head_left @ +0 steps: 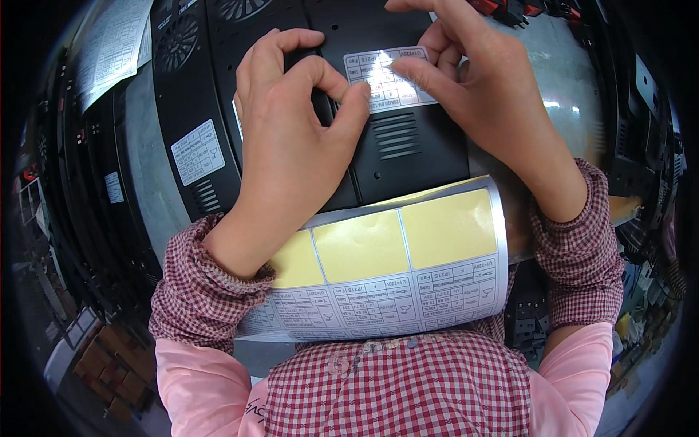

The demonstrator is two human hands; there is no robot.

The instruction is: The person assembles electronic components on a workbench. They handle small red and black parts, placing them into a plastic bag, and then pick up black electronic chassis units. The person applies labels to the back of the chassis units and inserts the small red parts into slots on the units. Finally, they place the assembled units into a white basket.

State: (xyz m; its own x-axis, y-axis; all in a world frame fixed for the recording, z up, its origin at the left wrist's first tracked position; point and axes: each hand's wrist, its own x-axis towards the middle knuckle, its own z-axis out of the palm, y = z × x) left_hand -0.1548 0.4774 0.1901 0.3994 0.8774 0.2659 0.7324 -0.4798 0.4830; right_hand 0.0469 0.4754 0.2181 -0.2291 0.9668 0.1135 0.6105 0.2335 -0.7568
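On the black housing [378, 156], just above its vent slots, your left hand [291, 138] and right hand [473, 95] press a white label [386, 80] flat with fingertips together. Sticking looks nearly finished; next, smooth its edges. 3 backing spaces on the label sheet [393, 269] below the housing are bare.

A grey, glossy bench [561, 80] runs under the work, catching bright overhead light in a white glare on its right part. More black plastic housings [193, 109] with pale labels lie stacked along the left. Brown cardboard boxes [109, 364] sit on the floor at lower left, and dark clutter crowds the right edge.
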